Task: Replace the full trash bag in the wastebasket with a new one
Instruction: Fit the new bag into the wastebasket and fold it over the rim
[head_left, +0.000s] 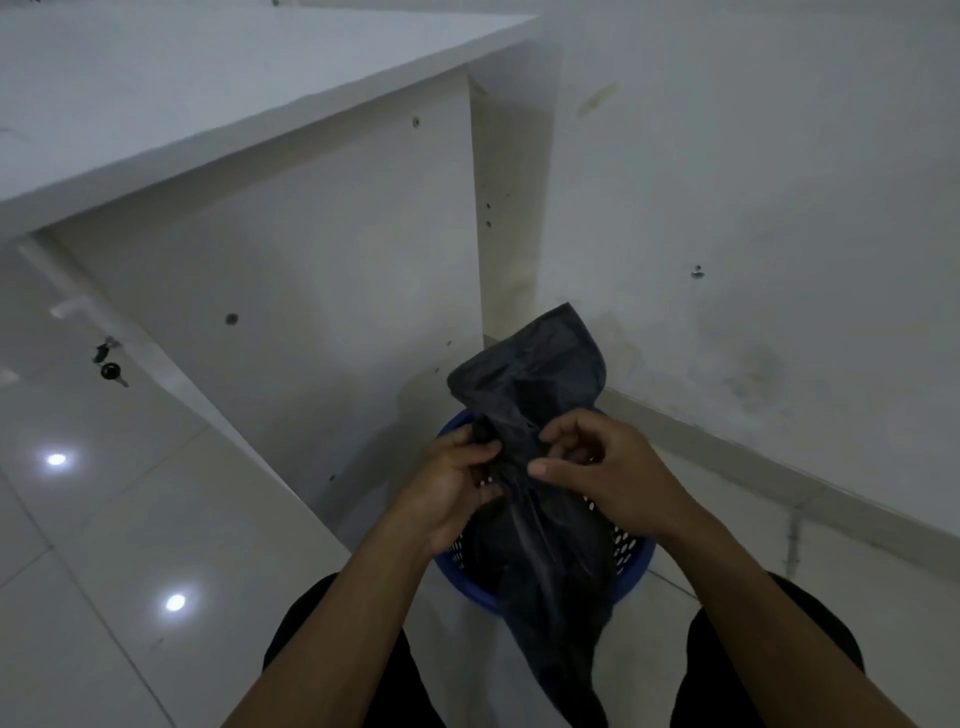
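A black plastic trash bag (530, 374) is held up over a blue perforated wastebasket (631, 558) on the floor. The bag's upper part stands above my hands and its lower part hangs down past the basket's near rim. My left hand (447, 493) grips the bag's left side with curled fingers. My right hand (597, 467) pinches the bag's right side, thumb pointing left. The two hands sit close together above the basket's mouth. The basket's inside is mostly hidden by the bag and my hands.
A white desk (234, 93) stands to the left, its side panel (311, 286) right beside the basket. A white wall (753, 208) with a baseboard runs behind and to the right. Keys (110, 364) hang at the desk's drawer. Glossy floor tiles (130, 519) lie to the left.
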